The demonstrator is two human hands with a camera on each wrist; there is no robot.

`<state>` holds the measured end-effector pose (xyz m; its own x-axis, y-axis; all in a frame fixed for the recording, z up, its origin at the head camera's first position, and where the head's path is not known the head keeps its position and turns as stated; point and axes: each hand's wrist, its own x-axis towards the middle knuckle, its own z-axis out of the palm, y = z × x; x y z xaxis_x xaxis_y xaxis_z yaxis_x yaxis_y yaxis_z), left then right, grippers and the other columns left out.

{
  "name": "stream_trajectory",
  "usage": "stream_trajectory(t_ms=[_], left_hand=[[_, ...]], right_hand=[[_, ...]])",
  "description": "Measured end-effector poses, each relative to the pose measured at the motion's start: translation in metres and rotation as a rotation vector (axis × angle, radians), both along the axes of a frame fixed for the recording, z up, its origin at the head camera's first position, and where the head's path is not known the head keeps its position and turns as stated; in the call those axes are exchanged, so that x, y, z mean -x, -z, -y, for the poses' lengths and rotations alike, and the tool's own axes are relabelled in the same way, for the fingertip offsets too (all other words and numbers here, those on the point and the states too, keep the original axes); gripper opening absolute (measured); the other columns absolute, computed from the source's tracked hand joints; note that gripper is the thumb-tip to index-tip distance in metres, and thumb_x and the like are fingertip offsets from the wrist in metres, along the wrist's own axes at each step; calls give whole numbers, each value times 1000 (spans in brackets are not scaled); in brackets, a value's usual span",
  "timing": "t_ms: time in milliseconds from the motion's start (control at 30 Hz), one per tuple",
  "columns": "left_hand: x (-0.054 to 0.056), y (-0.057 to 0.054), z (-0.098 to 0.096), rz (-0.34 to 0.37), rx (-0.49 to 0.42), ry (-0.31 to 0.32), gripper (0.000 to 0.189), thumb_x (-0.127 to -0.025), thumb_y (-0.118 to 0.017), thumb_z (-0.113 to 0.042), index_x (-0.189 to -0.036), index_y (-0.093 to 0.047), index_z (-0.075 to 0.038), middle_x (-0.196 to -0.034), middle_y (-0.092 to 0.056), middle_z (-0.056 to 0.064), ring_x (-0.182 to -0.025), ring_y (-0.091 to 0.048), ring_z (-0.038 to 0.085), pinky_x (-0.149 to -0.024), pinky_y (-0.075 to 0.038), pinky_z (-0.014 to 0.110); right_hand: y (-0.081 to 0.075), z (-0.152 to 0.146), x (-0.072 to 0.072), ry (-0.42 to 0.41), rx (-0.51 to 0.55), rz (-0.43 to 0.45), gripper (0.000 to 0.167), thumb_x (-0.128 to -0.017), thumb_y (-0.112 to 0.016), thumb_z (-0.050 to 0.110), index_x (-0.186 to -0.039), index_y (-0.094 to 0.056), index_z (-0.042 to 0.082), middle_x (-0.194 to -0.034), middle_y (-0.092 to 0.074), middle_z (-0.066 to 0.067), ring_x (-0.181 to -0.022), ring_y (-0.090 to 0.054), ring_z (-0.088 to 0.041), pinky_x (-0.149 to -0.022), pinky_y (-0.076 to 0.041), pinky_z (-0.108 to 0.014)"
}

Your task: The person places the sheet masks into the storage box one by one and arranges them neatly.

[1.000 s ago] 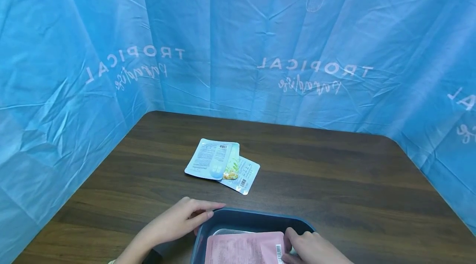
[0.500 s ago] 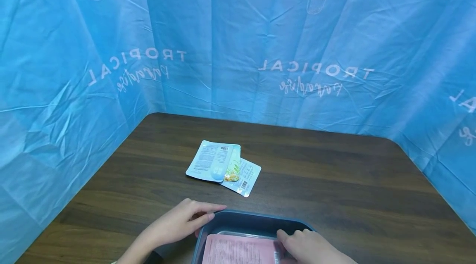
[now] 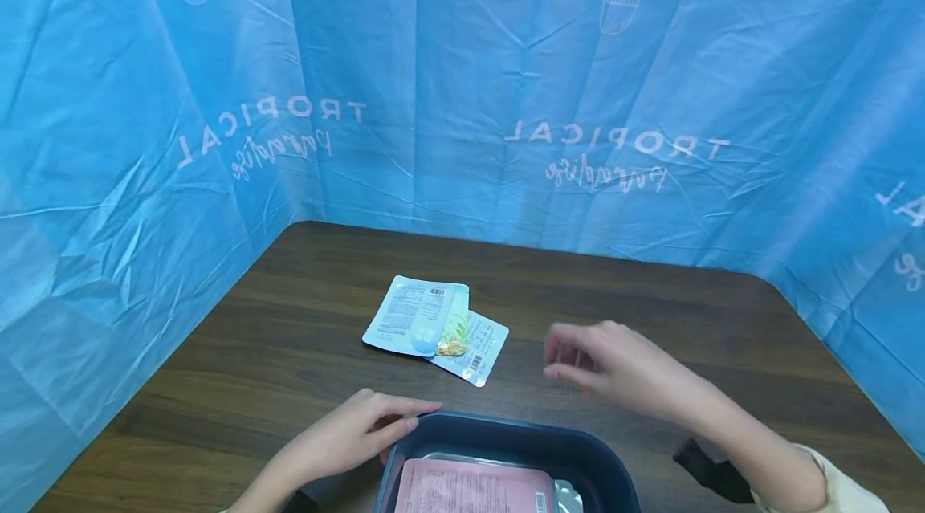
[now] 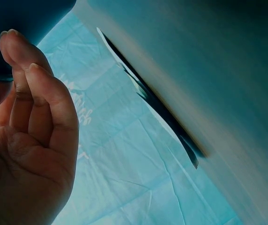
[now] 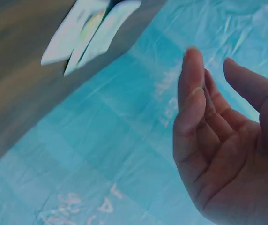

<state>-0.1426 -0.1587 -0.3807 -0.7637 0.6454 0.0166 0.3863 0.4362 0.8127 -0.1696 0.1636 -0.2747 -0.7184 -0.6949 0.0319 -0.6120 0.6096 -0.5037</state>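
My left hand (image 3: 359,431) holds the near-left corner area of a dark blue plastic bin (image 3: 520,422) in the head view, with its fingertips at the rim. Inside the bin lies a pink sheet mask packet (image 3: 470,489), partly over a pale, shiny packet (image 3: 567,497). My right hand (image 3: 614,364) is raised past the bin's far right side, its fingers loosely bent and nothing between them. To its left, a pale blue sheet mask packet (image 3: 405,316) overlaps a green-patterned one (image 3: 454,328) and another pale one (image 3: 480,344). In the right wrist view, thumb and fingers stand apart.
The brown wooden table (image 3: 650,312) has rounded far corners. Blue printed cloth (image 3: 462,95) hangs around its back and sides. A dark band (image 3: 711,471) shows at the right wrist. The bin's near part is cut off by the frame.
My right hand has let go of the pink packet, now flat in the bin, and risen out, forward toward the pale blue packets. My left hand has stayed at the bin's rim.
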Motion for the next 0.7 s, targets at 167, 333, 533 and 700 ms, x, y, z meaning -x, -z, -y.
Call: stream_trajectory(t_ms=[167, 333, 533, 700], left_hand=[[-1, -2, 0, -1, 9, -1, 33, -97, -52, -16, -128, -58, -8, -57, -50, -6, -48, -48, 5, -53, -44, 23], [-1, -1, 0, -11, 4, 3, 32, -97, -52, -16, -128, -59, -9, -60, -51, -9, -49, -48, 5, -54, -45, 22], [-1, 1, 0, -20, -22, 8, 32, -97, -52, -14, -127, -59, -8, -62, -51, -11, -50, -52, 8, -56, -47, 22], [-2, 2, 0, -18, -24, 0, 32, -97, -52, -14, -127, -59, -8, -61, -51, -11, -49, -52, 7, -56, -46, 22]], right_hand=[[-9, 12, 45, 34, 57, -29, 5, -93, -60, 16, -90, -59, 12, -66, -57, 7, -54, -56, -11, -51, -47, -29], [1, 25, 94, 86, 181, 62, 9, -95, -57, 15, -95, -59, 7, -76, -62, -2, -64, -60, -19, -57, -50, -33], [34, 52, 148, 177, 401, 268, 20, -96, -54, 14, -109, -55, -1, -93, -63, -12, -80, -63, -26, -68, -52, -36], [67, 88, 173, 226, 327, 195, 24, -95, -57, 14, -112, -55, -3, -101, -62, -17, -89, -62, -26, -73, -51, -38]])
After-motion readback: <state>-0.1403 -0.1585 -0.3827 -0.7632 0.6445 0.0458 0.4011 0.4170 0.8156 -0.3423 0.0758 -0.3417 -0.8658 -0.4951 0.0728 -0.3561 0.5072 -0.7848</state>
